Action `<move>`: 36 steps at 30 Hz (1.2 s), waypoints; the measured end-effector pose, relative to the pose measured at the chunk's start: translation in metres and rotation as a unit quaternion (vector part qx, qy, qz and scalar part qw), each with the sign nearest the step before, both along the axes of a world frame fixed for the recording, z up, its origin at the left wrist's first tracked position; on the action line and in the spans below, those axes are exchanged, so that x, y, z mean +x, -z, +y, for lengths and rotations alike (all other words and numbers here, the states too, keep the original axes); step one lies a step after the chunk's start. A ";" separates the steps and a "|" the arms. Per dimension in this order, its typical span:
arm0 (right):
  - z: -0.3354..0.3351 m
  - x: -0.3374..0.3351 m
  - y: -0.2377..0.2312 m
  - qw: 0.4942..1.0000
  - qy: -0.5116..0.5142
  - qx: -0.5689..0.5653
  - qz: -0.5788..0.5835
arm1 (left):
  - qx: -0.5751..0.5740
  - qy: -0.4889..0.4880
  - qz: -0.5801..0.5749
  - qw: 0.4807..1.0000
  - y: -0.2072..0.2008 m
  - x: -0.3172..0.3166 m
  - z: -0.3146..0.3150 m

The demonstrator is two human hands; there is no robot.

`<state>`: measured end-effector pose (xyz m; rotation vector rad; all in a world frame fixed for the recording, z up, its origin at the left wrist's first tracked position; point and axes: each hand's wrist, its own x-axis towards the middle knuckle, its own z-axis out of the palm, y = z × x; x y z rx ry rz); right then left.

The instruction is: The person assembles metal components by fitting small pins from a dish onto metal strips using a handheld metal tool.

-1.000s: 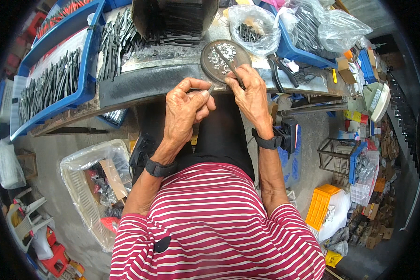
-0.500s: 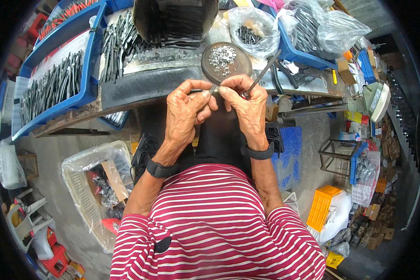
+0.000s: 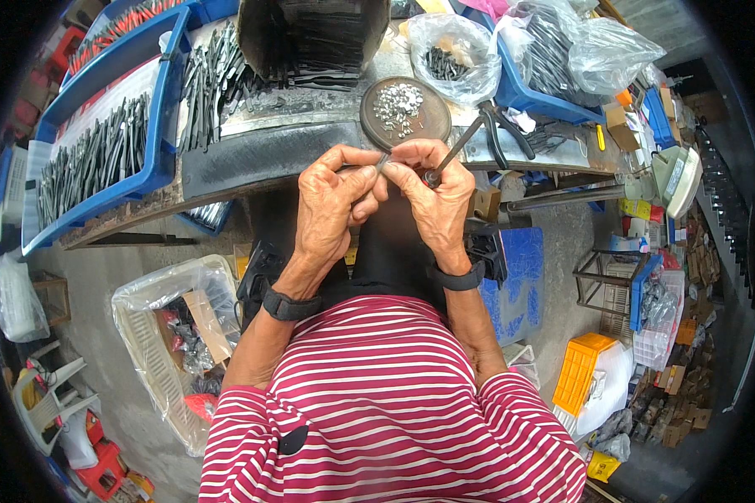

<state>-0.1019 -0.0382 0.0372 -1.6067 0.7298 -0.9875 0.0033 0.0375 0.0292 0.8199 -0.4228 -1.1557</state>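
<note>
Just off the bench's front edge, my two hands meet fingertip to fingertip. My left hand [image 3: 337, 197] is closed, pinching a small thin grey metal piece [image 3: 382, 162] between thumb and forefinger. On the other side, my right hand [image 3: 432, 197] brings its thumb and forefinger to the same piece. A screwdriver [image 3: 463, 146] with a dark shaft also sits in that hand, the shaft slanting up and away to the right; its handle is mostly hidden by the fingers. Right beyond the fingertips, a round brown dish [image 3: 372, 130] holds a heap of small shiny metal parts [image 3: 399, 102].
Black-handled pliers [image 3: 497, 142] lie right of the dish. Blue trays [image 3: 161, 142] of dark slim parts stand at left; an open box [image 3: 264, 42] of similar parts is behind. A clear bag [image 3: 478, 42] holds small black pieces. A lined crate [image 3: 143, 335] sits on the floor.
My right hand has shifted slightly left and closer to my left hand, its fingertips now at the small metal piece. The screwdriver has moved left and down with it.
</note>
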 end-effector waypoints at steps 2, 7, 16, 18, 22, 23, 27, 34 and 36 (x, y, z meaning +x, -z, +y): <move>0.000 -0.001 0.001 1.000 0.002 -0.009 0.000 | -0.002 0.004 -0.002 1.000 0.000 0.000 0.000; -0.001 -0.001 0.000 0.995 0.014 -0.095 0.009 | -0.016 0.018 0.001 1.000 0.002 0.002 0.000; -0.008 -0.006 -0.008 0.989 -0.061 0.114 -0.078 | -0.049 0.096 0.071 0.992 0.002 0.009 0.002; -0.010 -0.005 -0.008 0.983 -0.066 0.146 -0.094 | -0.062 0.103 0.082 0.989 0.003 0.009 0.001; -0.015 -0.001 -0.005 0.964 -0.094 0.207 -0.137 | -0.046 0.044 -0.011 0.998 0.001 0.004 -0.002; -0.016 0.000 -0.005 0.972 -0.082 0.185 -0.121 | -0.025 0.010 -0.061 0.998 0.000 0.002 -0.003; -0.016 0.004 -0.005 0.986 -0.056 0.132 -0.090 | -0.010 -0.063 -0.090 0.994 -0.008 -0.006 -0.006; -0.023 0.009 -0.010 0.992 -0.044 0.107 -0.049 | 0.008 -0.117 -0.172 0.978 -0.008 -0.008 -0.016; -0.024 0.010 -0.011 0.993 -0.031 0.105 -0.035 | 0.009 -0.134 -0.212 0.968 -0.008 -0.009 -0.019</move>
